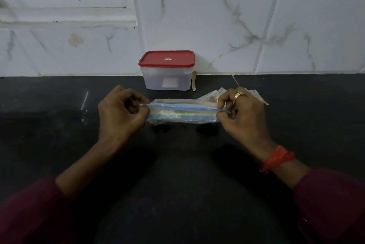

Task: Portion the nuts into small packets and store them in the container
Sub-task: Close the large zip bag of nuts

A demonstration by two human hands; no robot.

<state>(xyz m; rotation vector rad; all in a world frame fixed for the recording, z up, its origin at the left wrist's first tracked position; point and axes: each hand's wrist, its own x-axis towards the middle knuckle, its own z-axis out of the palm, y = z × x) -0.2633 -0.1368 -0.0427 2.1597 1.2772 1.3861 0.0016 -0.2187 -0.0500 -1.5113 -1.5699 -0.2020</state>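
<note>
Clear zip bag (181,112): hangs stretched level above the counter (49,95), pinched at both ends, blue and yellow strips up. Translucent container (166,80): stands upright behind it, red lid (166,58) on. Small packets (210,95): lie by the bag's right end, partly hidden.

Container (166,75) against the wall (217,26), spoon (194,80) right of it, zip bag (181,113) in front, perhaps packets (212,95) behind-right.
</note>
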